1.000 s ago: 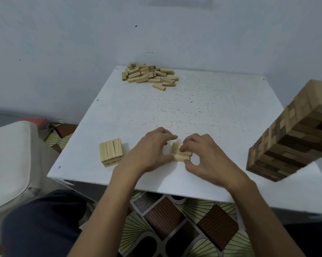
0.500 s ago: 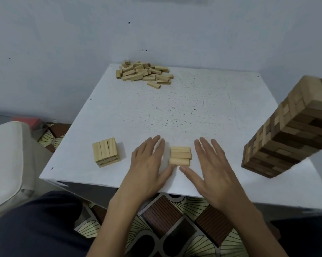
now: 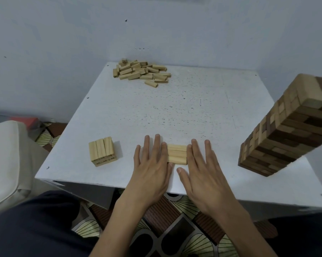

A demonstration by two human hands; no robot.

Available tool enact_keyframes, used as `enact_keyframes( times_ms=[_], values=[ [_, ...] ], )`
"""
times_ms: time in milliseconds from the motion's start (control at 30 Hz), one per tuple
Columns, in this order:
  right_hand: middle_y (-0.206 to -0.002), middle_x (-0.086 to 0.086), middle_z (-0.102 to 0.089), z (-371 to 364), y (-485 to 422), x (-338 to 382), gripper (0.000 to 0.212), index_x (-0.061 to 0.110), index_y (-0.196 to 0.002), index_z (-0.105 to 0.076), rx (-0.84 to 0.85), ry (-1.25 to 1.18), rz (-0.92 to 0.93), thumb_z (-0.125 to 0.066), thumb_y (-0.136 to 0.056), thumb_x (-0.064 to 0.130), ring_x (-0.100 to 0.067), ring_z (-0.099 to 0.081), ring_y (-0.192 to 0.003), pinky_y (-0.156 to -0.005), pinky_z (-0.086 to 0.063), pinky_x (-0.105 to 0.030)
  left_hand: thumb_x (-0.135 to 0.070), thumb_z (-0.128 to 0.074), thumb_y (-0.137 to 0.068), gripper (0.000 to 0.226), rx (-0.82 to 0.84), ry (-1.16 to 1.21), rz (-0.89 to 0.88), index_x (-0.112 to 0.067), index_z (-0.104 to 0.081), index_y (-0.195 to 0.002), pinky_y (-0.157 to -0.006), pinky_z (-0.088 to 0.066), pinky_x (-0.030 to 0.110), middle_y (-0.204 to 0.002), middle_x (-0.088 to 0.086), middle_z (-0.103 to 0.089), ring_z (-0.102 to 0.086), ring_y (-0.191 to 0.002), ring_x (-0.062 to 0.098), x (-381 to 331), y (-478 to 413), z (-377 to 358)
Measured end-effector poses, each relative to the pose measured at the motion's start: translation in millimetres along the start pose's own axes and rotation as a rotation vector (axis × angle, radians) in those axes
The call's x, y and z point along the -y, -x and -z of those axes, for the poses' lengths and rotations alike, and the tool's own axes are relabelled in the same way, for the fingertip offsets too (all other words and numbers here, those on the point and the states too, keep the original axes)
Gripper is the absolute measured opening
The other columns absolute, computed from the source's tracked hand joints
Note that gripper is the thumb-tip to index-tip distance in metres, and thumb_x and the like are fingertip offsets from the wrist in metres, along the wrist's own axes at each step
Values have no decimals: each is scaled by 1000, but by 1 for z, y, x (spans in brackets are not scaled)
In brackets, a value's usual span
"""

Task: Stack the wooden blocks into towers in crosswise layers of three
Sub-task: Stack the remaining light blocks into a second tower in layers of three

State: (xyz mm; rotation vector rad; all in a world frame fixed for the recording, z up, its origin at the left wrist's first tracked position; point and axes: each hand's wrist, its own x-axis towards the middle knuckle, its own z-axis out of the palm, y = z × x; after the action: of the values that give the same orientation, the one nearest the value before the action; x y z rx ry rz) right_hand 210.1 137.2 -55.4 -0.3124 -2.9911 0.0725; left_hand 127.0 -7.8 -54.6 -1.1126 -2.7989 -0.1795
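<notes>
Left hand [image 3: 151,164] and right hand [image 3: 202,167], fingers straight — no grip — press a first layer [image 3: 176,154] by the tabletop's [image 3: 175,112] front edge. One tower [image 3: 286,130] looks done; a stack [image 3: 102,152] and pile [image 3: 140,72] await building.

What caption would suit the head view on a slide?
Flat left hand and right hand touch the ends of a three-block layer on the table; short stack left, tall tower right.

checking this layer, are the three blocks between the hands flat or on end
Lying flat: the three blocks lie side by side on the table.
</notes>
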Motion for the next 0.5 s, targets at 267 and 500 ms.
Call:
enact_keyframes(
  times_ms=[267,500],
  values=[
    [-161,-19,-22,-1,0,0,71,-2,-151,-28,39,-31,13,-17,-102,48,-42,-11,-149,-116,-19,-49,-34,-30,-101,57,8,-9,25,3,-45,-141,-108,-26,58,-152,26,-38,-34,-141,46,-1,2,-3],
    [-164,-14,0,6,-1,2,79,2,-156,-9,128,-79,18,-2,-97,54,-37,10,-150,-118,-1,-45,-36,-26,-102,59,62,-24,19,3,-44,-142,-110,-23,57,-153,26,-36,-31,-142,46,-2,2,-4]
  ],
)
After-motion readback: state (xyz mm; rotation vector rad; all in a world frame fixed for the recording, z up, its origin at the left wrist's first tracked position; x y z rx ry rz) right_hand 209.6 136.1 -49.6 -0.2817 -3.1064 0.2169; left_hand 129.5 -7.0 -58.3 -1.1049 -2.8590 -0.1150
